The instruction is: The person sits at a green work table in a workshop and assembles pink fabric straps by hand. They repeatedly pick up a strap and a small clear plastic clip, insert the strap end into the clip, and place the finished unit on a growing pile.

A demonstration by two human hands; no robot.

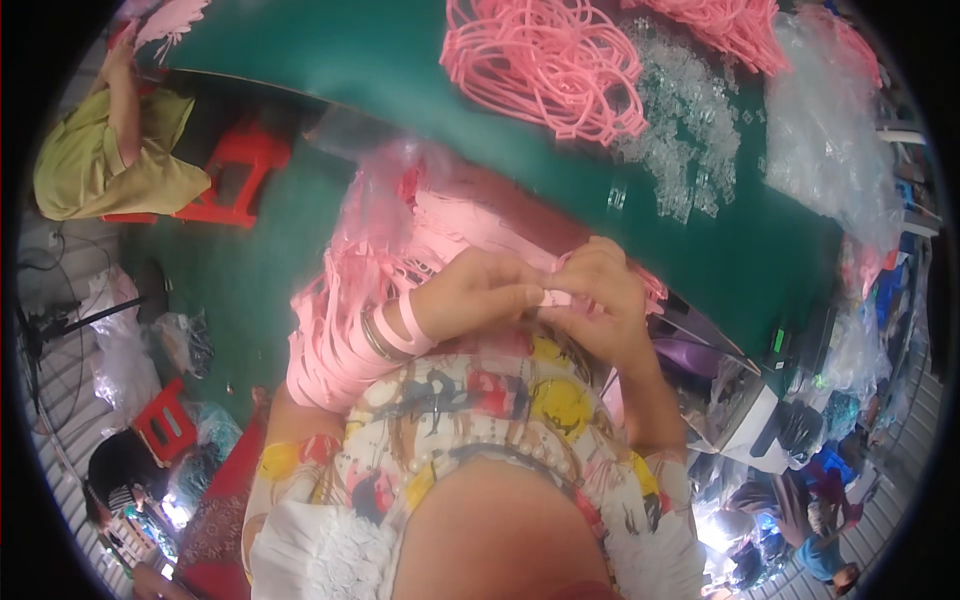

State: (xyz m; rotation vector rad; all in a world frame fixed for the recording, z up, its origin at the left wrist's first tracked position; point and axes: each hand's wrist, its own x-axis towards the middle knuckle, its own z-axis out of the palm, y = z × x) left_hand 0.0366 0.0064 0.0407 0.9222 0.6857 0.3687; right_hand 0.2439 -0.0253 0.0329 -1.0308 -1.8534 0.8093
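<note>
In front of my body, my left hand (485, 290) and my right hand (600, 300) meet, fingertips pinched together. Between them is a short piece of pink strap (556, 297), held from both sides. Many pink strap loops (335, 345) hang around my left wrist and forearm, next to a bracelet (378, 338). Just beyond my hands, a heap of flat pink straps (465, 225) lies by a translucent pink plastic bag (375, 200). The far ends of the held strap are hidden by my fingers.
On the green table (400, 95) lie a tangle of pink cords (545, 65), a scatter of small clear plastic pieces (685, 130) and a clear plastic bag (825, 110). At the left, a person in an olive garment (120, 165) sits near a red stool (240, 175).
</note>
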